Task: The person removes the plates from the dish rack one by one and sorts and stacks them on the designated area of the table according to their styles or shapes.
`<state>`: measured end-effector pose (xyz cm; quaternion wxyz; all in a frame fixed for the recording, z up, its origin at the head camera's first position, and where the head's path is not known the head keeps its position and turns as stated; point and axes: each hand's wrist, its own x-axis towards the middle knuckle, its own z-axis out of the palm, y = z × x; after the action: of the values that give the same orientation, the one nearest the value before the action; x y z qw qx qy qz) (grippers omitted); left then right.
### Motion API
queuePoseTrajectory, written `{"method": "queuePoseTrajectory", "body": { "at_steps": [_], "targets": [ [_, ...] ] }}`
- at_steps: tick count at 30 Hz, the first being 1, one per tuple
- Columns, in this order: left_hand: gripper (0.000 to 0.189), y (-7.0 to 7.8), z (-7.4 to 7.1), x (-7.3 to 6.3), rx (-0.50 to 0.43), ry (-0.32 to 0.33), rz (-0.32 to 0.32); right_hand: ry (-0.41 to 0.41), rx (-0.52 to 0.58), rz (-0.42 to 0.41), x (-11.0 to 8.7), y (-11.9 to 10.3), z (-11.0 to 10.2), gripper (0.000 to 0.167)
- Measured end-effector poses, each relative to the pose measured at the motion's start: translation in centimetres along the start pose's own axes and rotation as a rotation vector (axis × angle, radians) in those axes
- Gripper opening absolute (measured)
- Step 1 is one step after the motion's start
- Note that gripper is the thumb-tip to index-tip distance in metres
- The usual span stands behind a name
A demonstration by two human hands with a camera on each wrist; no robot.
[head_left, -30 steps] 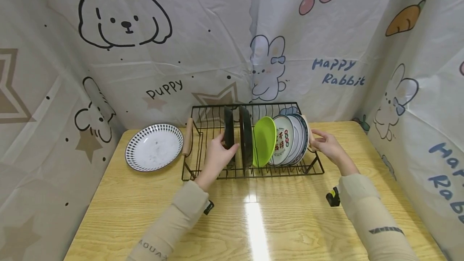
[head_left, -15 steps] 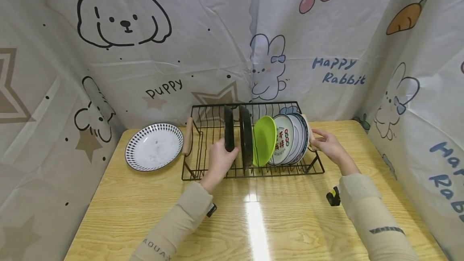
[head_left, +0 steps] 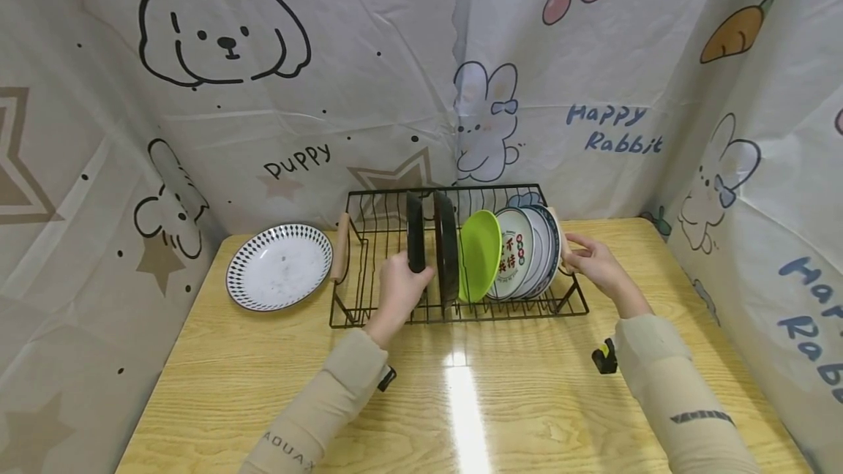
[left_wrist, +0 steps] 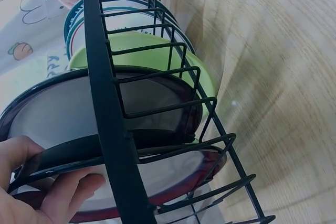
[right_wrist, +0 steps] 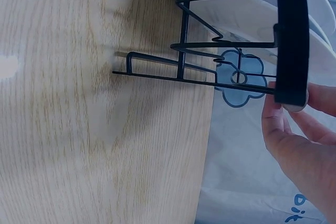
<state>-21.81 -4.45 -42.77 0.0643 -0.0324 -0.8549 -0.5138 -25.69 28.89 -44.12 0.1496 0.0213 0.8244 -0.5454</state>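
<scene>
In the head view, my left hand [head_left: 403, 287] pinches the near edge of the left black plate [head_left: 416, 232]. This plate stands upright in a black wire dish rack [head_left: 369, 319]. The left wrist view shows the thumb above and fingers [left_wrist: 65, 195] below its dark rim. To its right is a second upright black plate [head_left: 446, 251]. My right hand [head_left: 595, 263] holds the wooden handle [head_left: 561, 240] at the rack's right end. In the right wrist view its thumb and fingers [right_wrist: 275, 124] close round that end, mostly hiding the handle.
A lime-green plate [head_left: 480, 254] and several patterned white dishes [head_left: 516, 254] stand in the rack's right half. Left of the rack, a white plate with a black diamond rim [head_left: 279, 267] lies on the wooden table [head_left: 421, 393]. A printed curtain [head_left: 395, 57] hangs behind.
My left hand has shifted slightly right, coming round the near edge of the left black plate. The plate barely moves. My right hand stays on the rack's handle.
</scene>
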Motion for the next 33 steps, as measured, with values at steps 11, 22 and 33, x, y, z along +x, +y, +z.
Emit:
{"method": "queuePoseTrajectory", "body": {
  "at_steps": [11,22,33],
  "targets": [
    [0.025,0.2,-0.4,0.1,0.010,0.043,0.008,-0.007,-0.010,-0.002,0.1,0.0,-0.2,0.057],
    [0.036,-0.1,-2.6,0.4,-0.142,0.097,-0.113,-0.001,-0.017,-0.001,0.1,0.3,-0.3,0.056],
    [0.018,0.3,-4.5,0.0,-0.205,0.160,-0.120,0.002,-0.030,0.002,0.0,0.1,-0.2,0.056]
  ]
}}
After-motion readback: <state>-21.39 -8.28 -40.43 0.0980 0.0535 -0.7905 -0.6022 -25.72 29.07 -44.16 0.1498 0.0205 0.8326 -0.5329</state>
